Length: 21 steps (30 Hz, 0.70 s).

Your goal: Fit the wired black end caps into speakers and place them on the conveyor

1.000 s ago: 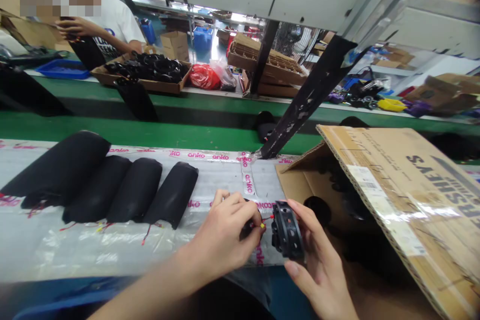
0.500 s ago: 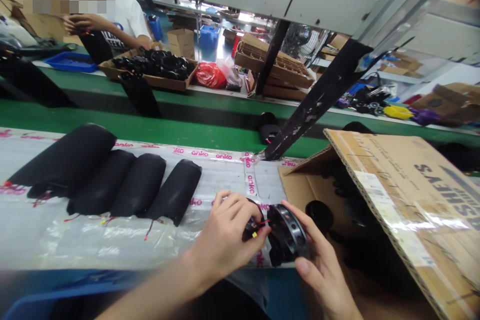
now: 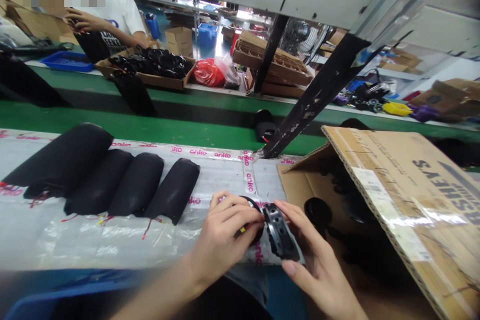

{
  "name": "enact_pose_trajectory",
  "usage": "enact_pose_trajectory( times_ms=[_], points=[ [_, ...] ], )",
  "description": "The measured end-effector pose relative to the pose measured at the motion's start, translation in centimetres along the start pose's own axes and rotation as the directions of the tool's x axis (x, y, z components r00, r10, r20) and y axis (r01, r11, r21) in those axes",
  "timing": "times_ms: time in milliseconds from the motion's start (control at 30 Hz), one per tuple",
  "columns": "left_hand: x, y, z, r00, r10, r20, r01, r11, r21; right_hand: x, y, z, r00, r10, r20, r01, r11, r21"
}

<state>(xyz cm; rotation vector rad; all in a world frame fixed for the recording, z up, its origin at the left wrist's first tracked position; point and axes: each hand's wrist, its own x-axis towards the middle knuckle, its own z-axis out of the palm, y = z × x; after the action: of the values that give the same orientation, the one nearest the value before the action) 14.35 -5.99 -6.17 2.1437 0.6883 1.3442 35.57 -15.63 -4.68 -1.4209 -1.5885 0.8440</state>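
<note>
Left hand (image 3: 225, 237) and right hand (image 3: 318, 260), both curled closed around a wired, slotted black plastic housing (image 3: 279, 230).

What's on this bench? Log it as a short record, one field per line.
left hand: grips a small dark round part with red and yellow wires
right hand: holds a black perforated ring-shaped housing against it
bench: plastic sheet printed "anko" under four black curved covers
beside hands: open cardboard box
across line: co-worker near a cardboard tray of black parts
</note>
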Motion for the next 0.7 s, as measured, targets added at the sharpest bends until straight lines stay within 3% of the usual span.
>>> enact_pose_trajectory(
  times_ms=[200, 367, 533, 600, 700],
  points=[
    [-0.3, -1.0, -3.1, 0.974, 0.105, 0.2, -0.101, 0.994, -0.029, 0.9, -1.1, -0.9, 0.995, 0.021, 0.095, -0.02, 1.0, -0.008],
    [1.0, -0.3, -5.8, 0.87, 0.223, 0.44, -0.252, 0.968, 0.008, 1.4, -1.8, -0.6, 0.987, 0.102, 0.126, -0.105, 0.994, 0.017],
    [3.0, -0.3, -5.9, 0.781, 0.26, 0.569, -0.271, 0.96, -0.066, 1.8, -1.9, -0.3, 0.987, 0.131, 0.096, -0.136, 0.989, 0.05],
    [3.2, -0.9, -5.6, 0.792, 0.283, 0.542, -0.254, 0.959, -0.13, 1.8, -1.8, -0.2, 0.985, 0.149, 0.085, -0.156, 0.984, 0.082],
    [2.8, -1.5, -4.9, 0.881, 0.219, 0.42, -0.165, 0.973, -0.161, 1.7, -1.7, -0.1, 0.982, 0.178, 0.067, -0.187, 0.968, 0.166]
  ],
)
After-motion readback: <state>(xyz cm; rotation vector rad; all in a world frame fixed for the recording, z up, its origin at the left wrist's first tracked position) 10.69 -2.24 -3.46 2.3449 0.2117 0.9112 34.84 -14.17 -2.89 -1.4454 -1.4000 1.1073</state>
